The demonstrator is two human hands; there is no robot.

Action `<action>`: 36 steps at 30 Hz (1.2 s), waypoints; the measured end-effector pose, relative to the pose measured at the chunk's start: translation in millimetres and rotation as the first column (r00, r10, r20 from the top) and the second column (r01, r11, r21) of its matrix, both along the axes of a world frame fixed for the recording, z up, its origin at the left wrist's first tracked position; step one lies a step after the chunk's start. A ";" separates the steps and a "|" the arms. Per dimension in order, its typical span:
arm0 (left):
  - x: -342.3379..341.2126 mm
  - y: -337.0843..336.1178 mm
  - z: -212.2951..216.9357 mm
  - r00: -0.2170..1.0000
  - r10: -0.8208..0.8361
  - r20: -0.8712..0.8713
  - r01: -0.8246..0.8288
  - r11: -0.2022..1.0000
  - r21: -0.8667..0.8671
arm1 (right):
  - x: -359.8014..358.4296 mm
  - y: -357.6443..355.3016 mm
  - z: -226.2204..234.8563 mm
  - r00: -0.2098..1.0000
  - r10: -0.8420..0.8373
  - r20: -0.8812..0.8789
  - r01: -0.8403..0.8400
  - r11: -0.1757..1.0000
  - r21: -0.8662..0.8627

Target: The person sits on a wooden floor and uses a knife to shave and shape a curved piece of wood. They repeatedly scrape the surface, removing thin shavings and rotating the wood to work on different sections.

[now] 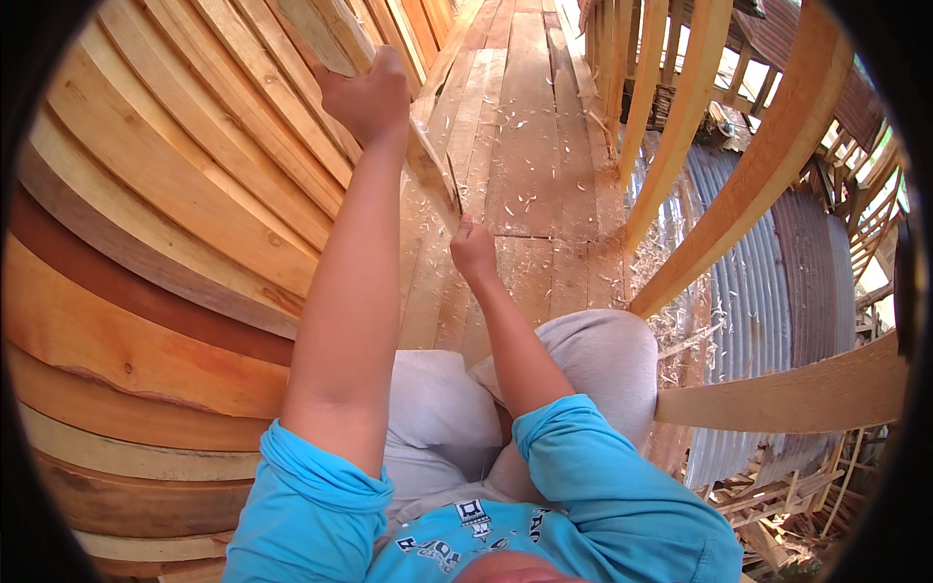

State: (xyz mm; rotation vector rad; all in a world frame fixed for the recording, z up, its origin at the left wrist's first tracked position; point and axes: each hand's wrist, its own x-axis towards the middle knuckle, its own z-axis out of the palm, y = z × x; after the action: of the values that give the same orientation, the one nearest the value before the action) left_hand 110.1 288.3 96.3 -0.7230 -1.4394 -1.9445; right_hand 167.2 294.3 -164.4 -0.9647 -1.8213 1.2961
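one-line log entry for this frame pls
left hand: grips wooden strip high | right hand: closed at strip's lower end | plank wall left | shavings on plank floor

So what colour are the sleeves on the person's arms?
Bright turquoise blue sleeves, pushed up, clearest in the head view.

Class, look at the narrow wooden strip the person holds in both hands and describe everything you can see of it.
The strip is a long, thin piece of pale, rough-sawn wood. It runs slantwise from the upper left down toward the middle of the picture, beside the planked wall and above the plank floor. The left hand grips its upper part; the right hand is closed at its lower end, where a dark split or edge shows. Its top leaves the picture.
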 end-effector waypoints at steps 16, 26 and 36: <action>-63.5 -40.1 -15.0 0.986 0.160 -0.037 -0.161 0.987 -0.017 | 15.6 -27.8 94.3 0.970 0.192 0.150 -0.160 0.966 -0.204; -63.7 -34.8 -19.6 0.987 0.155 -0.028 -0.156 0.988 -0.007 | 12.6 -24.4 68.4 0.943 0.154 0.296 -0.099 0.976 -0.194; -65.3 -36.1 -17.3 0.996 0.087 0.003 -0.087 0.996 0.027 | 18.1 -16.8 42.5 0.934 0.218 0.283 -0.199 0.975 -0.094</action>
State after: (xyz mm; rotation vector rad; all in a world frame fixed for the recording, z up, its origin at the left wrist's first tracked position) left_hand 44.9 252.2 79.0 -0.6364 -1.4191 -1.8947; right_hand 185.2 277.5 -121.9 -1.0664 -2.1692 1.4055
